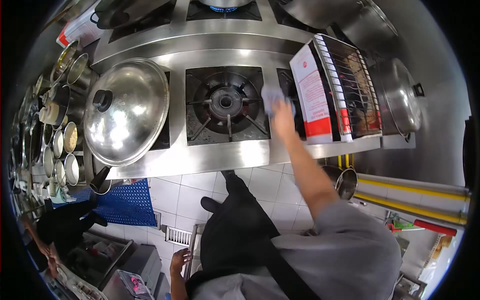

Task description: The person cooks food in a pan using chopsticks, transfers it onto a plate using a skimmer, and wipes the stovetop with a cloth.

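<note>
My right hand (283,120) is stretched over the stove top, closed on a pale cloth (272,97) blurred by motion. The cloth lies against the steel strip right of the gas burner (226,102), which shows no flame. Just right of this hand stands a white and red tin container (313,95) with a wire rack (352,85) beside it. Low in the view, my left hand (180,260) hangs near a metal edge (190,252). Its fingers are slightly apart, and nothing shows in them.
A large domed lid (127,112) covers the left burner. Another lidded pot (401,97) stands at the right. A blue flame (223,9) burns at the back under a pot. Several small bowls line the left side. A person's hand (50,254) shows at lower left.
</note>
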Demonstrator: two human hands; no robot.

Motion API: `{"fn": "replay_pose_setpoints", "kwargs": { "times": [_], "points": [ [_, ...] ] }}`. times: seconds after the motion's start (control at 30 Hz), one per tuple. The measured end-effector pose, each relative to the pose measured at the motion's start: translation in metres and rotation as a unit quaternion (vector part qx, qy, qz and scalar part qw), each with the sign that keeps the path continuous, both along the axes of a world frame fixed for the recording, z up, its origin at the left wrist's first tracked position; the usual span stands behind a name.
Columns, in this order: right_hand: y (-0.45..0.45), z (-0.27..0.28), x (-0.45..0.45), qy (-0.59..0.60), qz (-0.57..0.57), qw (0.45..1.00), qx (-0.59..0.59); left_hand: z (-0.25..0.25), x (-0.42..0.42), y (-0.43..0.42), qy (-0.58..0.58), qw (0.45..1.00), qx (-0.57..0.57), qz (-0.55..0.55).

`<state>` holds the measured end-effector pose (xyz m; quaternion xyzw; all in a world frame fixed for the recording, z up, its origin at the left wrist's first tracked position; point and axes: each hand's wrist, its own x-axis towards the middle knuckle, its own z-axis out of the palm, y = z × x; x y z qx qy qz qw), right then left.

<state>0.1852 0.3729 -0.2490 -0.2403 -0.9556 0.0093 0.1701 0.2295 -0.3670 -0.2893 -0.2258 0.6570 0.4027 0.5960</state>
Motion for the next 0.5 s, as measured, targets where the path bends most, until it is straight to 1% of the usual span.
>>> {"fn": "replay_pose_setpoints", "kwargs": {
  "times": [0.03,0.07,0.1,0.13,0.17,0.2,0.23,0.27,0.3,0.33,0.37,0.4,0.43,0.47,0.5],
  "points": [
    [-0.062,0.036,0.039,-0.036,-0.035,0.998,-0.046,-0.009,0.002,-0.005,-0.019,1.000,0.007,-0.014],
    [-0.091,0.024,0.085,-0.028,-0.025,0.993,-0.111,-0.013,0.005,-0.009,-0.038,0.999,0.014,-0.028],
    [-0.117,0.029,0.123,-0.048,0.004,0.991,-0.124,-0.012,0.004,-0.003,-0.042,0.998,-0.014,-0.038],
    [-0.141,0.052,0.145,-0.103,-0.014,0.977,-0.188,-0.013,0.000,-0.004,-0.036,0.998,-0.008,-0.043],
    [-0.150,0.064,0.160,-0.230,-0.044,0.922,-0.308,-0.024,-0.002,-0.009,-0.033,0.997,0.023,-0.061],
    [-0.150,0.070,0.168,-0.350,-0.068,0.836,-0.418,-0.038,-0.002,-0.016,-0.029,0.995,0.053,-0.077],
    [-0.150,0.070,0.169,-0.343,-0.066,0.838,-0.419,-0.052,-0.007,-0.030,-0.042,0.993,0.099,-0.051],
    [-0.139,0.068,0.160,-0.183,-0.124,0.882,-0.417,-0.051,-0.016,-0.029,-0.033,0.993,0.103,-0.044],
    [-0.124,0.068,0.146,-0.021,-0.174,0.898,-0.405,-0.046,-0.020,-0.023,0.026,0.992,0.092,-0.086],
    [-0.117,0.106,0.104,0.075,-0.149,0.936,-0.311,-0.037,-0.021,-0.026,0.077,0.985,0.072,-0.133],
    [-0.092,0.116,0.066,0.166,-0.147,0.933,-0.282,-0.034,-0.026,-0.025,0.060,0.990,0.068,-0.104],
    [-0.068,0.134,0.026,0.209,-0.105,0.958,-0.165,-0.029,-0.033,-0.023,0.068,0.991,0.067,-0.097],
    [-0.041,0.148,-0.013,0.242,-0.097,0.961,-0.087,-0.022,-0.035,-0.023,0.060,0.995,0.059,-0.057],
    [-0.016,0.168,-0.054,0.246,-0.119,0.961,-0.047,-0.015,-0.034,-0.022,0.052,0.997,0.052,-0.012],
    [0.019,0.175,-0.092,0.276,-0.106,0.955,0.007,-0.011,-0.028,-0.027,0.061,0.997,0.036,-0.013]
  ]
}}
